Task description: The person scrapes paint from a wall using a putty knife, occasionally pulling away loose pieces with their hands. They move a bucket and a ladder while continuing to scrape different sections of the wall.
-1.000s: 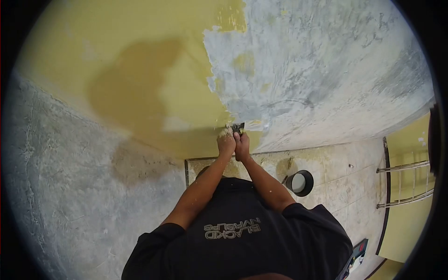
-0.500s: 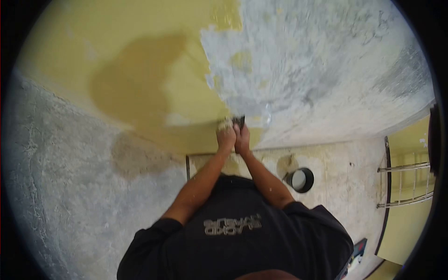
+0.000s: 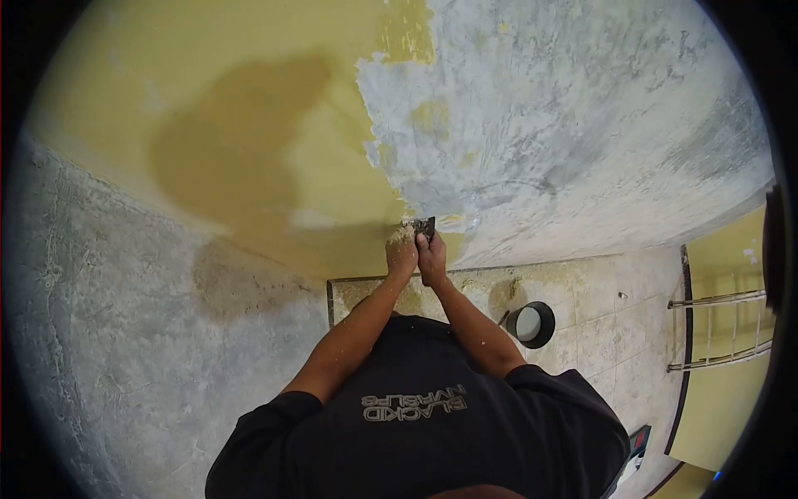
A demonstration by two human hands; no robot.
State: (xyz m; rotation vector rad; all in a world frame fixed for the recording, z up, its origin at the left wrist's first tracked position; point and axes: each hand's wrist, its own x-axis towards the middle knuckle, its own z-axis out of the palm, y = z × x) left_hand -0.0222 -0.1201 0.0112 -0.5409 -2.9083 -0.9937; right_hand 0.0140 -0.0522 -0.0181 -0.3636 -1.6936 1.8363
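Note:
My left hand [image 3: 401, 254] and my right hand [image 3: 431, 259] are close together against the wall, both closed on a dark flat-bladed scraper [image 3: 431, 224]. Pale crumbs of paint stick to the back of the left hand. The blade's edge is at the wall, where yellow paint [image 3: 332, 179] borders a stripped grey-white surface [image 3: 532, 125]. Much of the scraper's handle is hidden by my fingers. A small strip of yellow remains just right of the blade.
A dark bucket [image 3: 545, 326] with whitish liquid stands on the tiled floor [image 3: 598, 333] to my right. Farther right, a metal ladder-like frame [image 3: 719, 364] is by a yellow wall. On the left is a rough grey wall [image 3: 150, 333]. My shadow falls across the yellow paint.
Both hands and the scraper have shifted slightly down the view, toward my body. The view itself has moved a little. My grip looks the same.

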